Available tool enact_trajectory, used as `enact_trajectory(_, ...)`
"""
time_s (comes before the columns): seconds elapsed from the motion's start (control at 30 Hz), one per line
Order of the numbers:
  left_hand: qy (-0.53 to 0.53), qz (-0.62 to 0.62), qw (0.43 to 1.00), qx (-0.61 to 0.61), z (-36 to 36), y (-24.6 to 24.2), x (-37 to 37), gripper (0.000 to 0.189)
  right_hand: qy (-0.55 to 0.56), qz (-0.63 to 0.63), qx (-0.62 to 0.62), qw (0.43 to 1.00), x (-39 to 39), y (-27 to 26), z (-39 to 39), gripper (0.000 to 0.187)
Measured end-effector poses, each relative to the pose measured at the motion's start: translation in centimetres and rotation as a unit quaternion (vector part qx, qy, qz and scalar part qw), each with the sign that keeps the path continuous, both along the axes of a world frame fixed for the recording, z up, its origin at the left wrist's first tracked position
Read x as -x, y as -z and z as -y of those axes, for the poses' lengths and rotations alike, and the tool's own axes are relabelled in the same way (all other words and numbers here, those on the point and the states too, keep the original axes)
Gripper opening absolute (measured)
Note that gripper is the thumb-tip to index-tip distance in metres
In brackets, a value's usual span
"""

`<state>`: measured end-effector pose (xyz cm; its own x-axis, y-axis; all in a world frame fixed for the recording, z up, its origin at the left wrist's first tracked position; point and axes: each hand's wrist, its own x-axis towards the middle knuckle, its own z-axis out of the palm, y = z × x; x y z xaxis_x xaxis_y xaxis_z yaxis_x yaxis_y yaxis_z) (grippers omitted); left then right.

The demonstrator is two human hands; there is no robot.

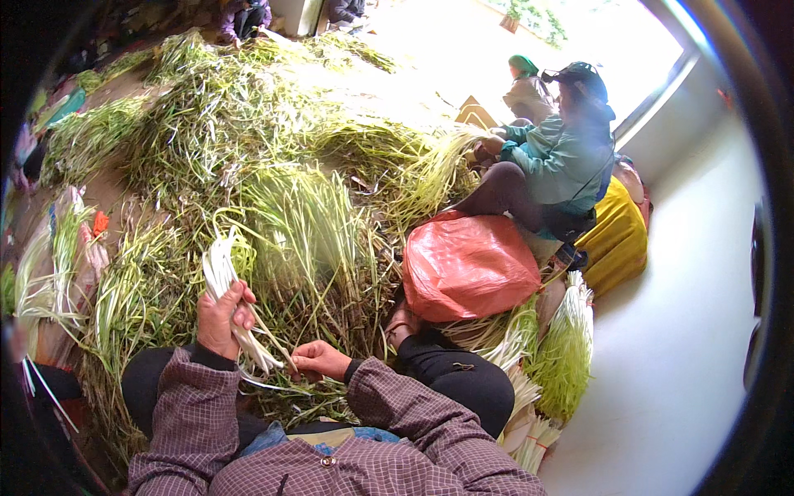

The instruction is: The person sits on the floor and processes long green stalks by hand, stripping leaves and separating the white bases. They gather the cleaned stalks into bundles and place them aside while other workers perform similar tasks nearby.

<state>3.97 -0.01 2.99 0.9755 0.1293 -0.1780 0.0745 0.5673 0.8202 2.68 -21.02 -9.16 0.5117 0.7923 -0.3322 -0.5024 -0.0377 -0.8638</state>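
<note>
My left hand (224,315) is closed around a bunch of long white-and-green plant stalks (220,266), whose pale ends hang below the fist. To its right, my right hand (316,361) pinches the lower end of a thin tan stalk (271,335) that runs up to the left hand. Both hands are above my lap, with loose green trimmings under them. A large heap of leafy stalks (298,235) lies just beyond. The stalks' exact kind cannot be told.
A red plastic sack (471,266) stands right of the heap. Tied bundles (567,347) lie along the white wall (670,310). A person in a green jacket (552,149) sits at the upper right, others farther back. A yellow sack (614,239) is behind that person.
</note>
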Motion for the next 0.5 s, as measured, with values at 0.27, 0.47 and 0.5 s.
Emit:
enact_trajectory(0.27,-0.049,0.042,0.997,0.053,-2.4,-0.3,-1.3,0.01,-0.372,0.315,0.398,0.777,2.5,11.3,4.4,0.021)
enact_trajectory(0.47,-0.049,0.003,0.998,-0.027,-2.1,-0.4,-1.0,0.008,-0.139,0.428,0.182,0.874,-1.9,4.5,2.3,0.053)
enact_trajectory(0.5,-0.05,0.008,0.998,-0.044,-2.1,0.2,-1.0,0.008,-0.076,0.29,0.134,0.945,-1.5,1.0,1.3,0.048)
